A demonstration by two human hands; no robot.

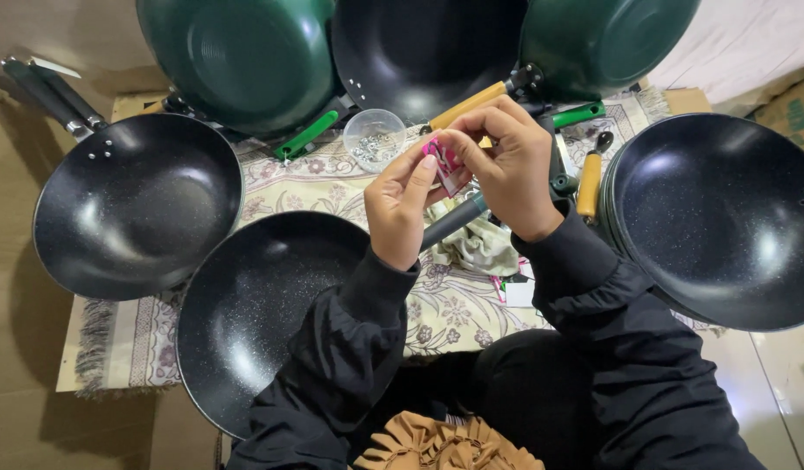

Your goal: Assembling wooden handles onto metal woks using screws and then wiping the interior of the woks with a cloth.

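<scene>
Both my hands are raised over a patterned mat (271, 187). Between them they pinch a small pink and white packet (443, 163). My left hand (400, 204) grips its lower left edge with thumb and fingers. My right hand (509, 164) holds its upper right edge. Just below my left arm lies a black speckled wok (254, 313) with a grey handle (454, 219) that passes under my hands. A small clear plastic cup (373, 137) with several small metal pieces stands just beyond my left hand.
More black woks lie at the left (136, 204), right (719, 218) and top centre (423, 52). Green upturned woks (236, 57) sit at the back. Wooden handles (588, 184) and green handles (306, 135) lie on the mat, with a crumpled cloth (480, 245) under my wrists.
</scene>
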